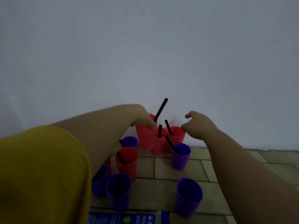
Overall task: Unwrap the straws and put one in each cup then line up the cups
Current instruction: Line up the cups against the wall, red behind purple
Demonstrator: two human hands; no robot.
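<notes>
Left hand [144, 121]: it grips the rim of the rear red cup [144, 138], fingers curled over the near edge and thumb on the left side. A long straw [161, 109] leans out of this cup toward the upper right.

Right hand [196, 125]: it holds nothing and its fingers are loosely curled. It is just beside the right red cup [177, 137]; whether it touches the cup cannot be told.

Cup cluster: the rear red cup, the middle red cup [159, 145] and the right red cup stand close together against the wall [145, 46]. The middle and right cups each hold a black straw.

Other cups on the tiled surface [181, 168]:
- A purple cup [180, 159] with a straw stands just in front of the right red cup.
- The front red cup [127, 165] holds a straw; a small purple cup [130, 141] with a straw stands behind it.
- Two purple cups [119, 189] stand at the lower left, touching or nearly so.
- A lone purple cup [188, 198] stands at the lower right, well apart from the others, with a straw end visible inside.

A blue packet [126, 218] lies at the bottom edge. A yellow sleeve [40, 175] covers the left shoulder.
</notes>
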